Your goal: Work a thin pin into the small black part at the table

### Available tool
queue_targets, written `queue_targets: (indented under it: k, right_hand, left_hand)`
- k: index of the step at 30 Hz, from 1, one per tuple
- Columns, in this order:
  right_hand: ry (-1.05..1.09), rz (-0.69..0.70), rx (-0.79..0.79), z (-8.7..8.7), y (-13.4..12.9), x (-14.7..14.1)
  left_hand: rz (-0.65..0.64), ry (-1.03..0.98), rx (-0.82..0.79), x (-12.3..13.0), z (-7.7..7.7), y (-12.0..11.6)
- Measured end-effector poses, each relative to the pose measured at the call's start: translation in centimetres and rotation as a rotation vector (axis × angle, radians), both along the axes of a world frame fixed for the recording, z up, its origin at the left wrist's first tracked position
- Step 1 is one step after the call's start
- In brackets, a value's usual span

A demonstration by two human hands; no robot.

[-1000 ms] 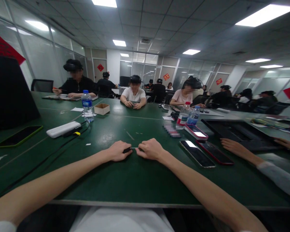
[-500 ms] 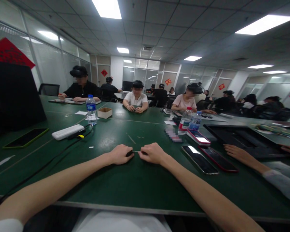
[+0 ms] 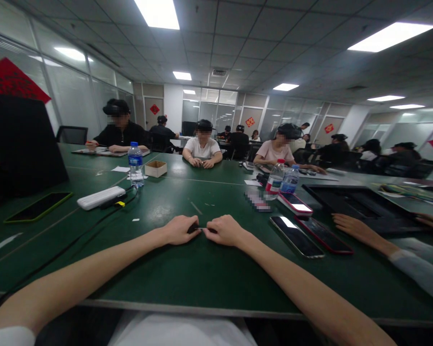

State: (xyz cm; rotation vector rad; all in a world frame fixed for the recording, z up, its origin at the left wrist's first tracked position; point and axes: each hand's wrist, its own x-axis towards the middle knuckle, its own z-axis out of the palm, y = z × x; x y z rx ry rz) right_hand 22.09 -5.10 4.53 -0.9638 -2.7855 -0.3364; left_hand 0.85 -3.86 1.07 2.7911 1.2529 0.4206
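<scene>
Both of my hands are low over the green table [image 3: 166, 274], knuckles up and fingertips almost meeting. My left hand [image 3: 179, 230] is closed around a small dark object [image 3: 193, 227], of which only a bit shows between thumb and fingers. Opposite it, my right hand [image 3: 224, 229] is closed in a pinch. A thin, short piece spans the narrow gap between the fingertips; it is too small to name. The right hand's fingers hide whatever end they grip.
Left lie a green-edged phone [image 3: 38, 207], a white power bank [image 3: 101, 197] and a cable. A water bottle [image 3: 135, 166] stands by an open box [image 3: 155, 168]. Right are phones [image 3: 297, 237], bottles [image 3: 275, 178] and a black tray-like frame [image 3: 360, 206] under a co-worker's hand [image 3: 360, 233].
My fingertips have come slightly closer together, and less of the thin piece shows between them. The left thumb and index finger have shifted around the dark object.
</scene>
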Motion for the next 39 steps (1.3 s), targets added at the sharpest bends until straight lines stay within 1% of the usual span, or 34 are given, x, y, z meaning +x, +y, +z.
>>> queue_targets:
  k: [3,8,16,25,31,35,39]
  right_hand:
    - [0.0,0.005,-0.016,-0.01,-0.01,0.0]
    - [0.019,0.033,0.005,-0.21,-0.08,-0.1]
    - [0.056,0.04,-0.008,-0.23,0.07,0.04]
    - [0.058,0.023,0.016,-0.48,0.16,0.09]
    - [0.109,-0.023,0.017,-0.47,0.08,-0.02]
    - [0.123,-0.032,0.013,-0.49,0.01,0.02]
    - [0.13,-0.024,0.012,-0.52,-0.01,0.06]
  left_hand:
    - [-0.03,-0.019,0.002,0.0,0.04,-0.06]
    - [-0.069,-0.066,0.016,0.0,0.14,-0.35]
    - [-0.044,-0.109,0.004,-0.05,0.21,-0.59]
    - [-0.053,-0.148,0.012,-0.17,-0.4,-0.37]
    - [-0.032,-0.238,0.041,-0.06,-0.42,-0.39]
    - [-0.042,-0.238,0.075,0.1,-0.36,-0.31]
    - [-0.008,-0.241,0.098,0.14,-0.72,-0.09]
